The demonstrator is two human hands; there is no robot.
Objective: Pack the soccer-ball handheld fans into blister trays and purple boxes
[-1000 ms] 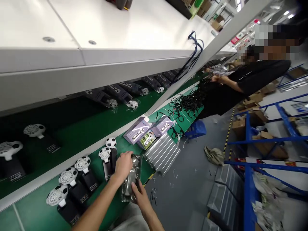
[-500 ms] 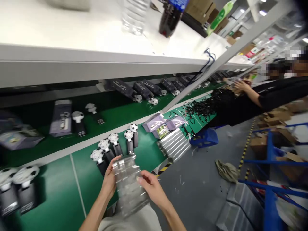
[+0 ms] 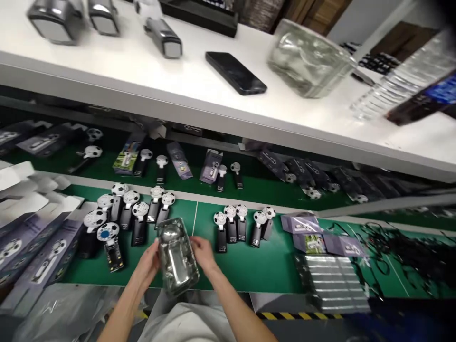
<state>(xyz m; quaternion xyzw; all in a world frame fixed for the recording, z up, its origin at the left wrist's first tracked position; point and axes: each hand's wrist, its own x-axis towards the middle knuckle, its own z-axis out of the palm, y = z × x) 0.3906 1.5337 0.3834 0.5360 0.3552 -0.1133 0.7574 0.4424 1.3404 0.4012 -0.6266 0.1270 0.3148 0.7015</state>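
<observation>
A clear plastic blister tray (image 3: 178, 259) with moulded hollows is held in front of my body, over the near edge of the green table. My left hand (image 3: 147, 263) grips its left side. My right hand (image 3: 203, 251) has its fingers closed at the right edge. Just beyond the tray, to the left, lie several dark-handled devices with football-patterned round heads (image 3: 139, 223). One nearby device (image 3: 112, 247) shows a blue disc and an exposed board on its handle. Another group of these devices (image 3: 231, 228) lies right of my right hand.
Purple printed boxes (image 3: 42, 251) with open flaps fill the left. Stacked clear trays (image 3: 335, 280), flattened purple boxes (image 3: 309, 232) and black cords (image 3: 402, 247) are at right. A white shelf (image 3: 149, 76) overhangs a green belt (image 3: 192, 183) bearing boxes and devices. A phone (image 3: 235, 71) lies on the shelf.
My view has turned left, bringing the open boxes and left device group into sight. The clear plastic in my hands now shows as one hollowed tray, its hollows facing me.
</observation>
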